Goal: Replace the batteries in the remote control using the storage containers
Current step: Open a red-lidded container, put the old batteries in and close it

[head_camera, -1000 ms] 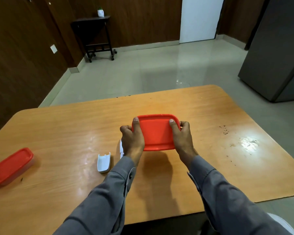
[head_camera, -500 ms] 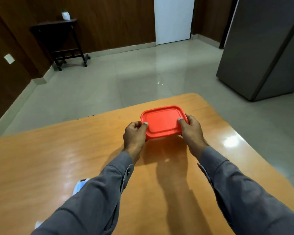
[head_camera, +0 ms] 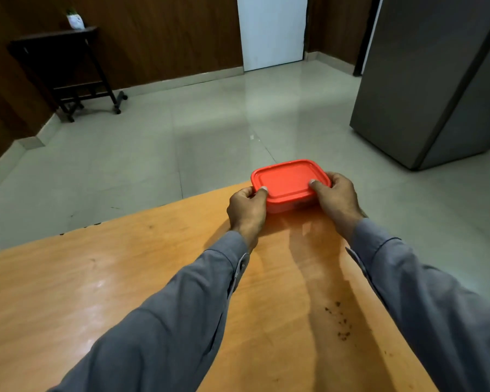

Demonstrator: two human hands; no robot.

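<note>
A small clear storage container with a red lid (head_camera: 290, 181) sits at the far right corner of the orange wooden table (head_camera: 125, 278). My left hand (head_camera: 246, 210) grips its left end with the thumb on the lid. My right hand (head_camera: 337, 199) grips its right end the same way. The container's contents are hidden by the lid and my fingers. The remote control, its battery cover and the second red-lidded container are out of view.
Dark crumbs (head_camera: 340, 321) are scattered on the table near my right sleeve. Beyond the table edge lies a tiled floor, with a grey refrigerator (head_camera: 436, 80) at right, a dark side table (head_camera: 63, 66) at left and a white door (head_camera: 272, 29) behind.
Both hands have carried the closed container away from me to the table's far right corner. The view has swung right, so the remote cover and second container have left the frame.
</note>
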